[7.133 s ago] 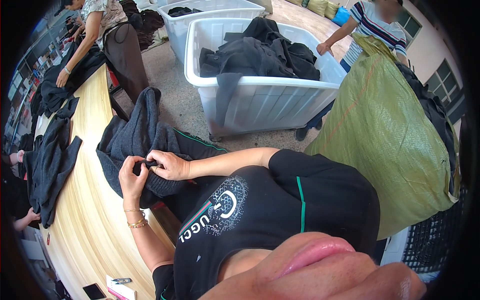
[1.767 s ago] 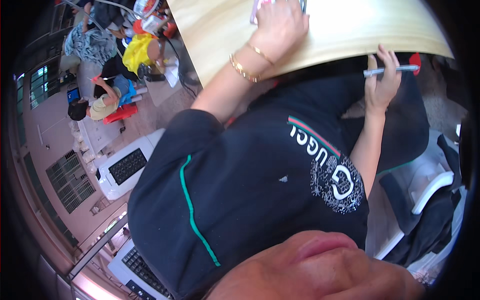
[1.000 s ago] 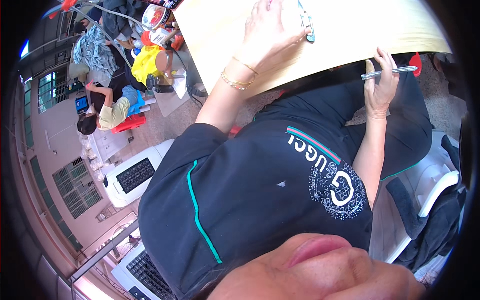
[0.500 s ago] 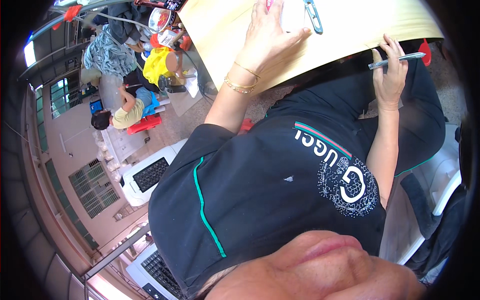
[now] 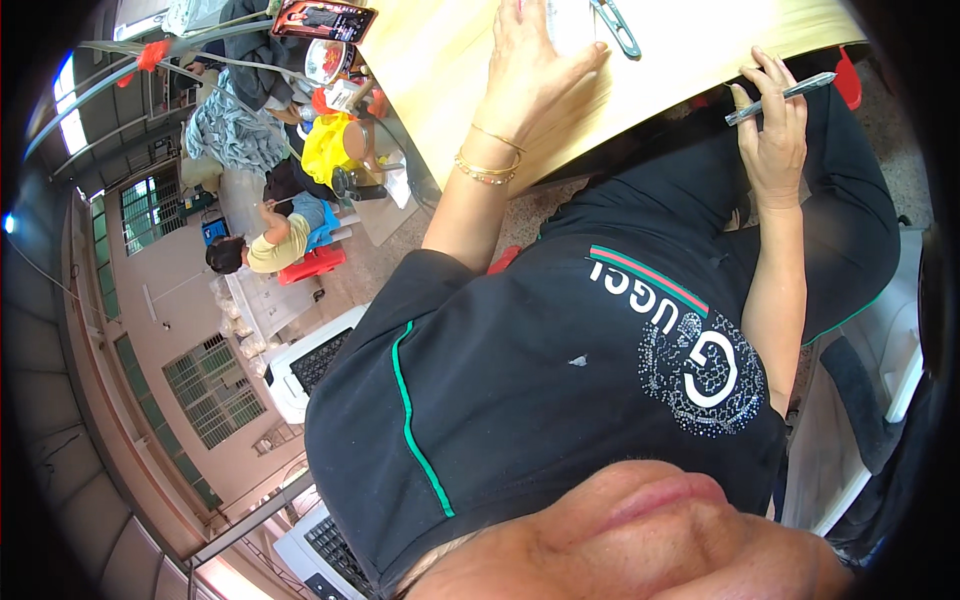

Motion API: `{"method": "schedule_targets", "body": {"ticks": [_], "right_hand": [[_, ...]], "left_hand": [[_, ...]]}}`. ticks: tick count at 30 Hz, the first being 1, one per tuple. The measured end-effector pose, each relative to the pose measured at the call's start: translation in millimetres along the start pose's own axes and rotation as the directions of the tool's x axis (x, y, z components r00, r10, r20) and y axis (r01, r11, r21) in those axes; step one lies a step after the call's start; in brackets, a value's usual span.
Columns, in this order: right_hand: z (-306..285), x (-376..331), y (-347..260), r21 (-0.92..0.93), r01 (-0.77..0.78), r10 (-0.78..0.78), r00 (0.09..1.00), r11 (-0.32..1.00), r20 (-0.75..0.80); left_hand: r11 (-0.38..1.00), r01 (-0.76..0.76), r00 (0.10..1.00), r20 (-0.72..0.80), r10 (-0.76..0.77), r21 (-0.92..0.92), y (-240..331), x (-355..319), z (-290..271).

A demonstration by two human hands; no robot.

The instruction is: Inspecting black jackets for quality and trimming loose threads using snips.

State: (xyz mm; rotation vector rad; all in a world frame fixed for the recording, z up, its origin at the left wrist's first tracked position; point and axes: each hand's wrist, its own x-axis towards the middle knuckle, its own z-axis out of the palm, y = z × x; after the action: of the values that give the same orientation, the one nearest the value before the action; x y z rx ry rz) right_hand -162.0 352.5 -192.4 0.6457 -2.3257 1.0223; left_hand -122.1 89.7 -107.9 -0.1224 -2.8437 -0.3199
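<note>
My left hand (image 5: 530, 75) rests on the wooden tabletop (image 5: 440, 95) at the top of the view, its thumb spread away from the fingers; the fingertips reach the upper edge. A white sheet or card (image 5: 571, 25) lies beside the thumb, partly hidden by the hand. Just right of it are small thread snips (image 5: 616, 28) with a dark teal body. Near the table's front edge, above my lap, my right hand (image 5: 776, 150) is closed around a slim grey-green pen (image 5: 812, 84), which sticks out on both sides of the fingers.
At the table's left corner stands a phone (image 5: 322, 20) with a lit screen. Beyond it are a round tub (image 5: 326, 62), a yellow bag (image 5: 325, 148) and a heap of blue-grey cloth (image 5: 232, 125). A seated person (image 5: 275, 240) works farther left. Something red (image 5: 847, 78) shows past the table's right end.
The view has shifted a little, bringing the phone more fully into sight. My right hand, with the pen, appears slightly higher and farther left. The left hand still rests on the table.
</note>
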Motion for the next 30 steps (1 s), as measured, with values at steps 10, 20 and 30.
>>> {"method": "schedule_targets", "body": {"ticks": [10,20,30], "right_hand": [[-0.4,-1.2,4.4,-0.012,0.009,-0.009,1.0,1.0,0.005],[-2.2,3.2,7.0,0.046,-0.016,0.016,1.0,0.999,0.006],[-5.1,14.4,-5.1,-0.055,0.123,-0.123,0.992,0.991,0.005]], "left_hand": [[0.877,0.278,0.948,0.257,-0.186,-0.391,-13.7,12.7,-32.3],[0.474,0.211,0.939,0.043,-0.34,-0.855,-30.5,-5.1,-9.2],[0.84,-0.252,0.852,-0.522,-0.043,-0.481,-31.2,-12.1,-14.7]]}}
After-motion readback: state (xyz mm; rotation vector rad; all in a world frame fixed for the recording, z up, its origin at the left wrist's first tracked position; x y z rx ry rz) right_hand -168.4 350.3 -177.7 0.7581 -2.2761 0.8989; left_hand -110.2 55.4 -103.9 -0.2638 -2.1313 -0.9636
